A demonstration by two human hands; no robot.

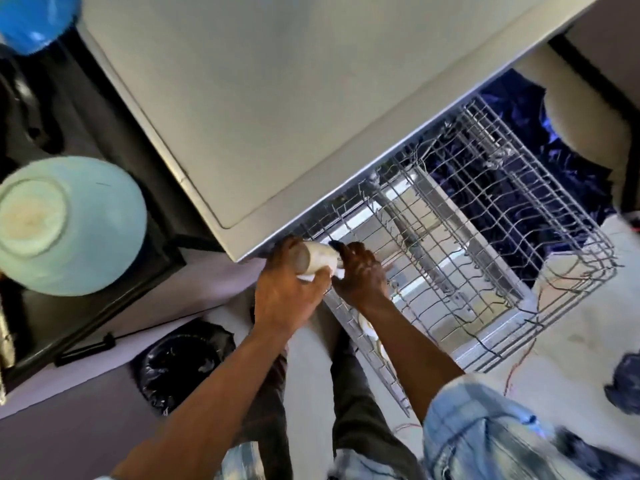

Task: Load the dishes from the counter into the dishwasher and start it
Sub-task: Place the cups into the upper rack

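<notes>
Both hands meet just left of the frame's centre, at the near left corner of the pulled-out wire rack (485,237). The left hand (287,292) is wrapped around a white mug (317,258), gripping it by the body with the mug lying on its side, its open mouth turned toward the left of the frame. The right hand (362,271) rests on the rack's rim just beside the mug, fingers curled over the wires and touching the mug's far end; whether it grips the mug or only steadies it I cannot tell.

The mug looks like glazed ceramic: stiff, light enough for one hand, smooth and likely slippery if wet, and liable to chip against the rack's prongs. A hold around the body, as now, seems safest; the handle is hidden, perhaps under the palm. It is plain white with a darker, brownish inside showing at the mouth.

The rack itself appears mostly bare, though something pale shows at its near edge under the right forearm. On the dark counter (62,323) at the left of the frame a pale green bowl (69,225) lies upside down, not yet loaded. It also looks hard and breakable, bulkier than the mug, and best taken by the rim.
</notes>
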